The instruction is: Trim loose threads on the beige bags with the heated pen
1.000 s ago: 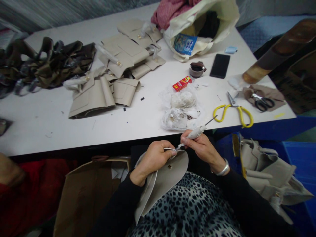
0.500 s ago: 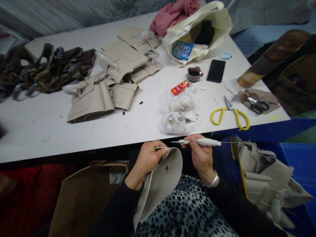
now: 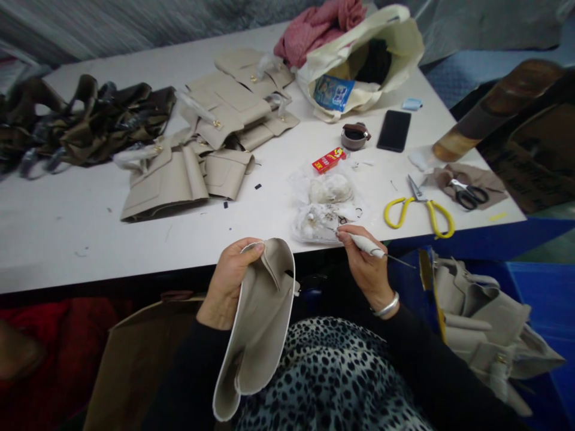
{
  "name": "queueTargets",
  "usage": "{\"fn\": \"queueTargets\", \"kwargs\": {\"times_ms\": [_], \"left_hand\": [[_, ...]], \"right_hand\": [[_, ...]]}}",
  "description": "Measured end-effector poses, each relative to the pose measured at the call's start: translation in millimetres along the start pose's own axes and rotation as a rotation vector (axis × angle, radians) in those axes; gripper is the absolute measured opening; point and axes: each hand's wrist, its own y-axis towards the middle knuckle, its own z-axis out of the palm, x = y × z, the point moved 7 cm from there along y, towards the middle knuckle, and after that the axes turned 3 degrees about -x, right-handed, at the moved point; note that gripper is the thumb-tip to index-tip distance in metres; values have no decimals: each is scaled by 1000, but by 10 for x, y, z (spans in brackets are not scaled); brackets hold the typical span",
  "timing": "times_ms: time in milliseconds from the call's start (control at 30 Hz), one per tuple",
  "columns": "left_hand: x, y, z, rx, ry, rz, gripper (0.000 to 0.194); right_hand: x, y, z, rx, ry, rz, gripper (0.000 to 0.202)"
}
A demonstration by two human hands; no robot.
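Note:
A beige bag [image 3: 265, 323] hangs over my lap with its open mouth facing up, showing the lining and an inner fold. My left hand [image 3: 231, 275] grips its upper left rim, thumb inside. Between the fingers of my right hand [image 3: 366, 269] is a white-handled tool [image 3: 369, 245] with a thin metal rod sticking out to the right. Its other tip points left, at a clear plastic bag of white material [image 3: 317, 224] on the table edge; whether it touches is unclear.
On the white table [image 3: 135, 257] lie beige bags [image 3: 224, 108], dark brown bags [image 3: 112, 120], yellow-handled scissors [image 3: 417, 206], black scissors [image 3: 467, 194], a phone [image 3: 394, 130] and a red box [image 3: 329, 160]. A blue bin [image 3: 539, 299] with beige bags stands right.
My left hand has moved left and turned the beige bag so its opening shows. My right hand has brought the tool up to the plastic bag, tilting the rod downward.

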Motion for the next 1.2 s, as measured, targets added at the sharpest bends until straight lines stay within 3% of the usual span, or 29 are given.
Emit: {"fn": "queueTargets", "kwargs": {"times_ms": [167, 300, 400, 500, 633, 700, 933, 1200], "left_hand": [[-8, -142, 60, 30, 20, -19, 38], [87, -215, 165, 73, 6, 3, 36], [159, -181, 186, 99, 38, 1, 34], [179, -136, 198, 139, 93, 7, 32], [157, -132, 253, 213, 157, 26, 29], [150, -147, 283, 255, 174, 28, 29], [166, -179, 328, 352, 109, 19, 33], [197, -167, 318, 323, 99, 65, 32]], "right_hand": [[111, 26, 9, 39, -152, -162, 12], [122, 65, 20, 104, -226, -192, 14], [204, 95, -39, 70, -207, -196, 11], [291, 91, -54, 59, -40, -89, 10], [304, -11, 220, 279, 387, 194, 15], [296, -63, 344, 354, 480, 271, 20], [216, -106, 459, 401, 568, 364, 26], [204, -146, 542, 438, 625, 399, 23]]}}
